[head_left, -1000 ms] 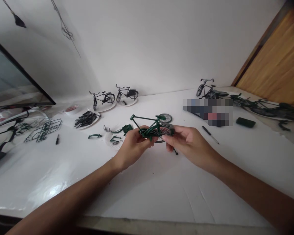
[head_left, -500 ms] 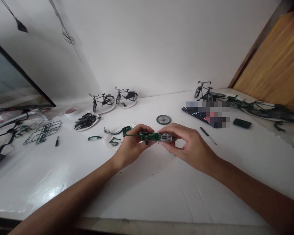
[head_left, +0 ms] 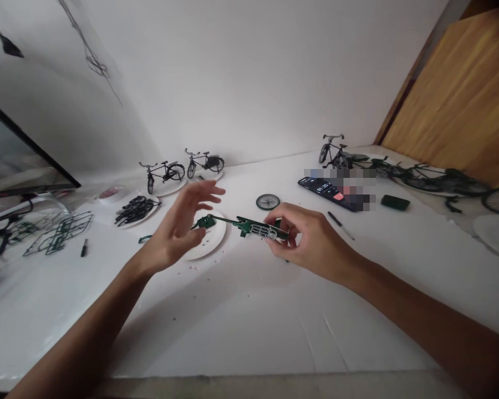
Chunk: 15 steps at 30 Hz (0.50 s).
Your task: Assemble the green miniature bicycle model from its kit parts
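Observation:
My right hand (head_left: 307,233) is closed on a green model bicycle part with a silver rack (head_left: 260,229), held above the white table near the middle of the view. A thin green end of it points left. My left hand (head_left: 178,227) is raised to the left with its fingers apart and nothing in them. Partly behind that hand lies a white paper plate (head_left: 216,238) with a green piece (head_left: 205,222) on it. A loose spoked wheel (head_left: 268,201) lies flat just beyond the held part.
Assembled model bicycles (head_left: 165,173) stand at the back left, another (head_left: 335,152) at the back right. A plate of black parts (head_left: 137,210), green frames (head_left: 62,233) and a small screwdriver (head_left: 83,247) lie left. A phone (head_left: 328,191), a pen-like tool (head_left: 341,225) and a green block (head_left: 395,202) lie right.
My left hand has let go of the green part and moved left, its fingers now spread. The part stays in my right hand, tilted slightly. The view has shifted a little.

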### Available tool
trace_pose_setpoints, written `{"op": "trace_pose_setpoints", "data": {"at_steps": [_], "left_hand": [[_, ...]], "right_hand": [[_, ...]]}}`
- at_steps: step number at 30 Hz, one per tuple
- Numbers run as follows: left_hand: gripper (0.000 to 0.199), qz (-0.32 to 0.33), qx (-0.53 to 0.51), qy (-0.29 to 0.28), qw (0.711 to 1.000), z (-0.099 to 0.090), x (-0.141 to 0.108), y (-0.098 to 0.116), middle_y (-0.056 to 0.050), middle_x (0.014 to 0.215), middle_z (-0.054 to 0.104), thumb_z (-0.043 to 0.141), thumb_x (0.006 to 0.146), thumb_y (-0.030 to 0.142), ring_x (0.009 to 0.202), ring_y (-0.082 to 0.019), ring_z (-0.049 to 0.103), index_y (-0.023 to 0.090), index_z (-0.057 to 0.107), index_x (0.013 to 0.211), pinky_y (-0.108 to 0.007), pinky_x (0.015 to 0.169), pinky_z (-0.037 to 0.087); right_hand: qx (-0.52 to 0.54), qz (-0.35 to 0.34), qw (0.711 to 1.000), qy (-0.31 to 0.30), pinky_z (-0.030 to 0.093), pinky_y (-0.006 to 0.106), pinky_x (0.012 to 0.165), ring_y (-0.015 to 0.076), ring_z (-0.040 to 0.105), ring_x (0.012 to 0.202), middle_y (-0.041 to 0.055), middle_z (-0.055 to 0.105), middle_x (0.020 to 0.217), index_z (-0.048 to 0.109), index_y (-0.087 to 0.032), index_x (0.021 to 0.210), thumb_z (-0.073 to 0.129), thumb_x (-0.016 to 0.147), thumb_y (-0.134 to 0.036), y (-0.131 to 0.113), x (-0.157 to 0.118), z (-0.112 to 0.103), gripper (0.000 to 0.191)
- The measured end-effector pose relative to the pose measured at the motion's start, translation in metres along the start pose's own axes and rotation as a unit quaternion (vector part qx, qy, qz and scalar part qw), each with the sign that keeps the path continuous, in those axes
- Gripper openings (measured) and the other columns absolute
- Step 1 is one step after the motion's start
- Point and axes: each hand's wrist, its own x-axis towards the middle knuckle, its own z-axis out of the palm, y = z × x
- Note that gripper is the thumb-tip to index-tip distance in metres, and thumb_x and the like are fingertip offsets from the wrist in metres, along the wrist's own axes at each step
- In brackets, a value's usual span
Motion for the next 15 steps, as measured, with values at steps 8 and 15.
{"op": "trace_pose_setpoints", "data": {"at_steps": [8, 15], "left_hand": [[0.040, 0.122, 0.321, -0.007, 0.939, 0.048, -0.005, 0.034, -0.007, 0.112, 0.067, 0.071, 0.087, 0.025, 0.104, -0.022, 0.059, 0.018, 0.053, 0.122, -0.041, 0.093, 0.039], [0.028, 0.142, 0.335, 0.002, 0.931, 0.053, -0.008, 0.031, -0.004, 0.099, 0.070, 0.063, 0.090, 0.009, 0.089, -0.017, 0.058, 0.016, 0.055, 0.117, -0.036, 0.086, 0.041]], "right_hand": [[-0.039, -0.008, 0.999, -0.021, 0.043, 0.022, 0.057, 0.0063, 0.052, 0.061, -0.0035, 0.061, 0.087, 0.060, -0.019, 0.097, 0.063, 0.076, -0.009, -0.001, -0.003, 0.005, 0.024], [-0.052, -0.018, 0.998, -0.027, 0.042, 0.022, 0.058, 0.0061, 0.052, 0.060, -0.0039, 0.061, 0.086, 0.057, -0.021, 0.096, 0.064, 0.076, -0.010, -0.003, -0.004, 0.010, 0.024]]}}
